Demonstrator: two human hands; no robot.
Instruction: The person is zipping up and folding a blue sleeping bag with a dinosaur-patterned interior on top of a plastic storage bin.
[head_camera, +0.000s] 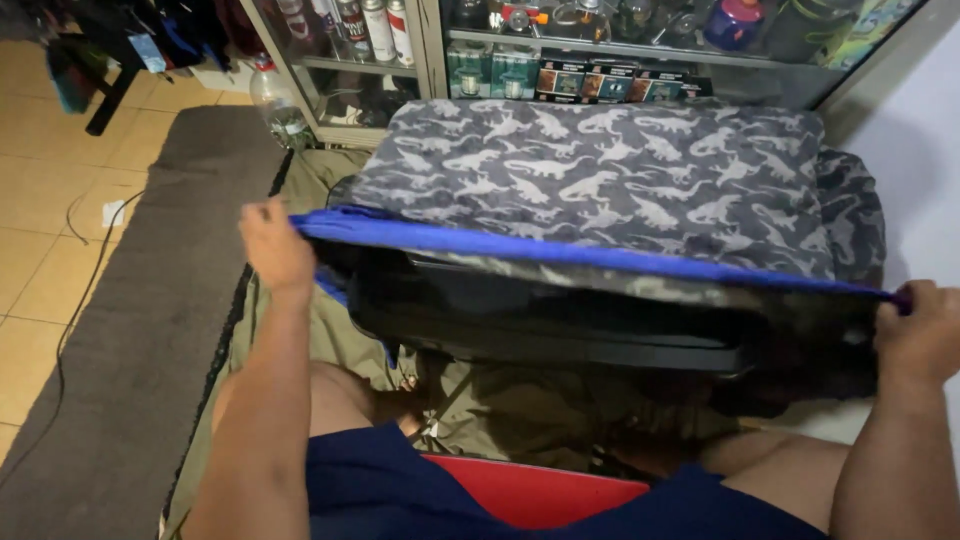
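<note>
- Blanket (600, 180), gray with dinosaur shapes and a blue edge, spread over a black case (560, 320).
- Left hand (275, 250) and right hand (920, 330) far apart, each pinching the blue edge.

An olive sheet (500, 410) covers the tiled floor (40, 200).

Both hands (275, 250) stretching blue-edged blanket (600, 180) (grey dino print), glass cabinet (600, 50) behind

Grey dinosaur-print blanket (600, 180), blue edge stretched taut.
</note>
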